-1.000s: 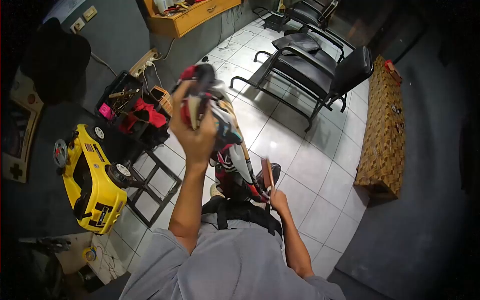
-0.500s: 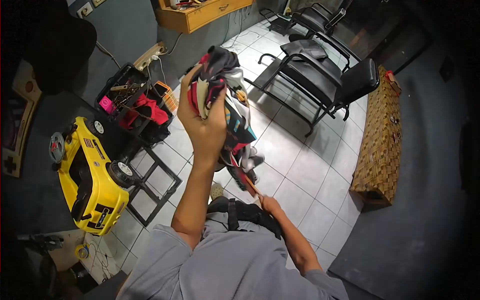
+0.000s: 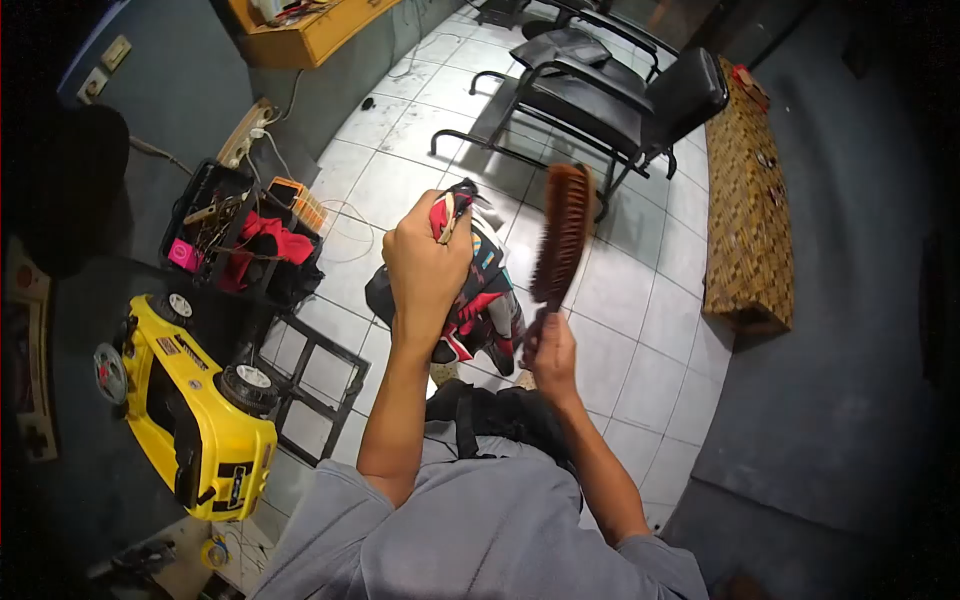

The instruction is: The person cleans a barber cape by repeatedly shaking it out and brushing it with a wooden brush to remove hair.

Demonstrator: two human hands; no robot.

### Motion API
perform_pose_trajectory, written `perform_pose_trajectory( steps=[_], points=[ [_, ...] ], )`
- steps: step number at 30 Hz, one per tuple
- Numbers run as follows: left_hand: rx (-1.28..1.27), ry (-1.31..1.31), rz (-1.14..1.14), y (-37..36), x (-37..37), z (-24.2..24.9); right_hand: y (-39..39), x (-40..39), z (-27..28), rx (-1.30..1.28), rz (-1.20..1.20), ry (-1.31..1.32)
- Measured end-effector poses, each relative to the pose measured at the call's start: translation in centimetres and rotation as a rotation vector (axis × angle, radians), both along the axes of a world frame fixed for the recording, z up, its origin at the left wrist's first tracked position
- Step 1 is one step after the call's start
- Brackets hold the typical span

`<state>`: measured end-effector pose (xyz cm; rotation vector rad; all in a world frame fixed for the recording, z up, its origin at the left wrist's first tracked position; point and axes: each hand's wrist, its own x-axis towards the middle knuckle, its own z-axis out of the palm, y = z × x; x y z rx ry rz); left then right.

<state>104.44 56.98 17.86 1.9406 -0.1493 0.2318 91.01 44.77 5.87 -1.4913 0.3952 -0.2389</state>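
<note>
Bunched at its top in my left hand (image 3: 428, 262) is a patterned cloth (image 3: 485, 308), black, red and white with small blue patches. Its folds hang down in front of my body, partly hidden behind my hand and wrist. To the right, my right hand (image 3: 553, 352) is wrapped round the dark handle of a brush (image 3: 565, 235). The brush stands nearly upright, its long row of brown bristles facing left towards the cloth, with a gap between them.
A black padded chair (image 3: 600, 100) with a tubular frame stands ahead. At left are a yellow toy car (image 3: 205, 410), a black metal frame (image 3: 320, 385) and a black bin of tools (image 3: 215, 215). A woven cabinet (image 3: 745, 210) lines the right wall.
My left hand has lowered the cloth. The brush, mostly hidden before beside the cloth's lower end, has come up into plain view in my right hand.
</note>
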Motion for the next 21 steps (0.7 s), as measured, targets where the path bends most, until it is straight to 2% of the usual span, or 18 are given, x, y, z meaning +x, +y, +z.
perform_pose_trajectory(
  steps=[2,3,4,5,7,9,11,12,14,15,17,19,21],
  points=[
    [-0.155,0.017,-0.105,-0.3,0.1,0.5,1.8,0.7,-1.6,-0.277,0.068,-0.111],
    [-0.15,0.019,-0.119,0.0,0.3,0.8,2.5,1.0,-2.8,-0.389,0.089,-0.154],
    [-0.275,0.026,-0.185,0.3,0.7,1.2,2.9,0.5,-4.2,-0.328,0.104,-0.035],
    [-0.399,0.037,-0.249,0.5,0.9,1.5,2.8,-0.2,-7.0,-0.322,0.091,-0.028],
    [-0.51,0.068,-0.217,1.3,0.8,3.0,1.1,-2.1,-14.1,-0.811,0.362,0.43],
    [-0.657,0.052,-0.16,2.1,1.3,3.3,-1.4,-6.0,-18.7,-1.0,0.655,0.56],
    [-0.813,0.047,-0.087,3.1,2.1,3.0,-4.4,-9.3,-23.7,-0.935,0.742,0.863],
    [-0.916,0.068,-0.093,3.4,2.5,3.1,-4.8,-8.9,-23.6,-0.939,0.738,0.86],
    [-0.726,-0.074,-0.086,3.6,2.5,3.8,-6.0,-8.0,-23.2,-0.937,0.43,0.909],
    [-0.656,-0.115,-0.054,3.5,2.7,3.2,-6.5,-7.0,-22.4,-0.942,0.434,0.906],
    [-0.636,-0.072,-0.124,2.7,2.4,2.5,-6.3,-4.1,-18.5,-0.834,0.077,0.612],
    [-0.734,0.061,-0.174,1.7,1.9,1.9,-4.6,-1.5,-9.0,-0.19,-0.069,0.4],
    [-0.73,0.153,-0.168,0.6,0.6,2.8,-2.8,-0.5,-2.7,0.197,-0.082,0.129]
  ],
)
